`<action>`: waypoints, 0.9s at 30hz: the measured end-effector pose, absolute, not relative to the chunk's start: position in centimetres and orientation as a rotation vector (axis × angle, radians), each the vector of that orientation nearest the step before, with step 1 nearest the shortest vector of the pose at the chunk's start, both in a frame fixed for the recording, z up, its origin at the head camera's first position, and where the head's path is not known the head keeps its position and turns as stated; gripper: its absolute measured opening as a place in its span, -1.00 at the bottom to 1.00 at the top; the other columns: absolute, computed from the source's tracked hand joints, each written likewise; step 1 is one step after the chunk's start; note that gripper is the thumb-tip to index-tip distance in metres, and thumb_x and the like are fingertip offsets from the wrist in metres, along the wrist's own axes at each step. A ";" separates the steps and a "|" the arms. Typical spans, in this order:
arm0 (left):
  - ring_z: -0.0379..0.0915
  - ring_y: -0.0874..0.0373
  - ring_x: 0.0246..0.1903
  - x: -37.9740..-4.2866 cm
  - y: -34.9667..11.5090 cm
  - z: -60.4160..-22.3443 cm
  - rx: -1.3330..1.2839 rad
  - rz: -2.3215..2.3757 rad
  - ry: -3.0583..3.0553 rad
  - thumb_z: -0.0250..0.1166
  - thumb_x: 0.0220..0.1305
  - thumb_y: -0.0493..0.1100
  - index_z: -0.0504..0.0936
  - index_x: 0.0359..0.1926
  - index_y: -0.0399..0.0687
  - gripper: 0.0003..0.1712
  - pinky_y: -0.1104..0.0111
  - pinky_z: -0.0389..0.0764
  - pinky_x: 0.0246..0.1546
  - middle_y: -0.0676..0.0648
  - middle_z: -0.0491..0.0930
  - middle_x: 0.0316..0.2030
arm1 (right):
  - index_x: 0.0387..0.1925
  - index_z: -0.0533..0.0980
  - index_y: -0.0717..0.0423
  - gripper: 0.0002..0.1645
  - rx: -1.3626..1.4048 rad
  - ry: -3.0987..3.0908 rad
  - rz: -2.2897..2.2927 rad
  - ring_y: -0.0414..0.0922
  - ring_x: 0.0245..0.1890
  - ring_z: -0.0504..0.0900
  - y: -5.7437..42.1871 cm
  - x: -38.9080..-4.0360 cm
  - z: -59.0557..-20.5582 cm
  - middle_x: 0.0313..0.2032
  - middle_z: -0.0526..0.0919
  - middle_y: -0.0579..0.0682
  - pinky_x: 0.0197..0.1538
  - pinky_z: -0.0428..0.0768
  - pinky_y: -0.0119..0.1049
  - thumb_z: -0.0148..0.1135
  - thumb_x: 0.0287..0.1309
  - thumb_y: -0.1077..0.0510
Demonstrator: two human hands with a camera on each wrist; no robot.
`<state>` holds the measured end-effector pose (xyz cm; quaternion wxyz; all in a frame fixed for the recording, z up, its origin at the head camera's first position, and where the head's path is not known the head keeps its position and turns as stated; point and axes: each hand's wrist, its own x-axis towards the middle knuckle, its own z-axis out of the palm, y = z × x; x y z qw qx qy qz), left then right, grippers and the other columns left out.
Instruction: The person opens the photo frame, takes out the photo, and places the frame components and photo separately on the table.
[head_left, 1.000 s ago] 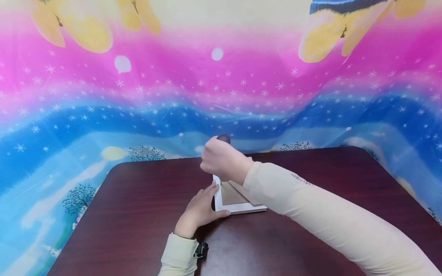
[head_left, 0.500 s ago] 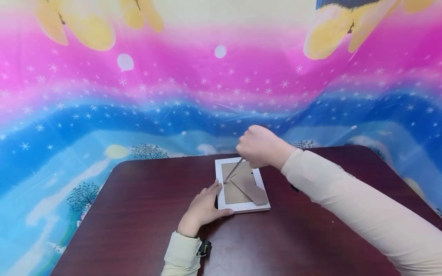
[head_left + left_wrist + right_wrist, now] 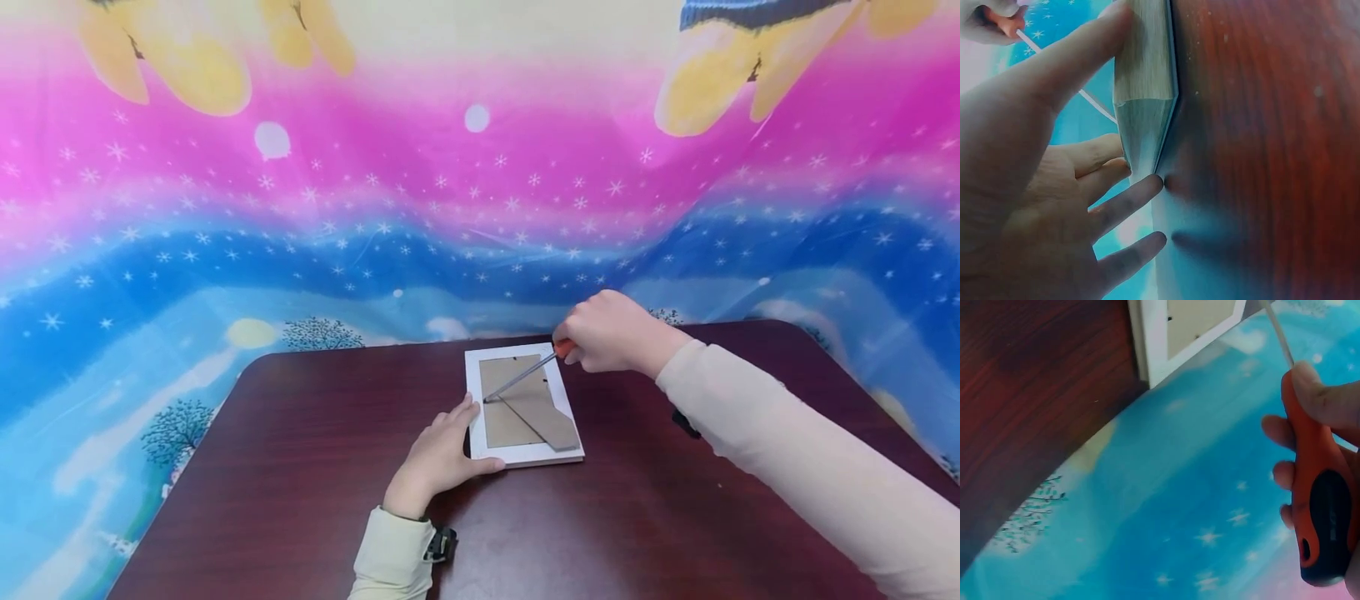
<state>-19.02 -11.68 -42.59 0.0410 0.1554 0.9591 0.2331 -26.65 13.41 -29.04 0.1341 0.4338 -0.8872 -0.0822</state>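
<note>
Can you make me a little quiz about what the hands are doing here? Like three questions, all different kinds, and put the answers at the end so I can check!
1. Pick one: what is the right hand holding?
A) a paintbrush
B) a screwdriver
C) a spoon

2. True or false: the picture frame lies with its brown backing board facing up.

3. Fill in the missing word: the hand that touches the picture frame's edge is the ____ hand.

Key: 1. B. 2. True. 3. Left, so it is the left hand.
</note>
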 end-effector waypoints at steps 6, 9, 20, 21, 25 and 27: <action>0.10 -0.21 0.33 -19.0 -11.8 -42.7 0.493 0.758 2.924 0.29 -0.03 0.32 0.20 0.40 -0.14 0.06 -0.15 0.32 0.24 -0.16 0.07 0.47 | -0.90 0.31 -0.09 -0.68 1.251 -2.399 -0.428 -0.22 -0.78 0.10 11.2 -25.7 -27.9 -0.86 0.26 -0.22 -0.73 0.34 -0.29 0.21 -0.29 0.22; 0.08 -0.20 0.34 -19.0 -11.8 -42.8 0.491 0.768 2.911 0.30 -0.02 0.31 0.20 0.40 -0.13 0.05 -0.14 0.31 0.25 -0.16 0.06 0.47 | -0.92 0.11 -0.11 -0.59 1.247 -2.390 -0.525 -0.20 -0.71 0.00 9.9 -25.4 -27.2 -0.82 0.05 -0.21 -0.71 0.15 -0.33 0.14 -0.38 0.26; 0.08 -0.29 0.32 -18.7 -11.8 -42.6 0.500 0.781 2.915 0.31 -0.01 0.27 0.24 0.37 -0.17 0.02 -0.21 0.29 0.23 -0.20 0.10 0.46 | -0.86 0.35 -0.10 -0.80 1.257 -2.330 -0.838 -0.22 -0.73 0.10 6.0 -23.7 -25.9 -0.82 0.36 -0.19 -0.67 0.16 -0.36 0.15 -0.35 0.19; 0.07 -0.32 0.32 -18.7 -11.9 -42.5 0.501 0.782 2.914 0.31 -0.01 0.27 0.23 0.38 -0.17 0.02 -0.22 0.28 0.23 -0.20 0.10 0.46 | -0.83 0.41 -0.10 -0.83 1.260 -2.317 -0.859 -0.22 -0.73 0.11 5.7 -23.6 -25.8 -0.80 0.43 -0.19 -0.67 0.15 -0.35 0.15 -0.34 0.18; 0.05 -0.38 0.31 -18.7 -11.9 -42.7 0.497 0.778 2.906 0.30 0.00 0.28 0.20 0.39 -0.16 0.04 -0.24 0.25 0.24 -0.20 0.09 0.46 | -0.72 0.55 -0.12 -0.91 1.257 -2.264 -0.955 -0.22 -0.73 0.20 4.1 -23.0 -25.5 -0.72 0.60 -0.19 -0.67 0.12 -0.33 0.16 -0.28 0.14; 0.05 -0.37 0.32 -18.8 -11.8 -42.7 0.495 0.771 2.904 0.30 0.00 0.28 0.19 0.40 -0.14 0.04 -0.24 0.25 0.25 -0.19 0.08 0.46 | -0.65 0.58 -0.13 -0.92 1.250 -2.237 -1.022 -0.21 -0.71 0.26 3.2 -22.8 -25.3 -0.68 0.63 -0.18 -0.66 0.16 -0.32 0.16 -0.25 0.10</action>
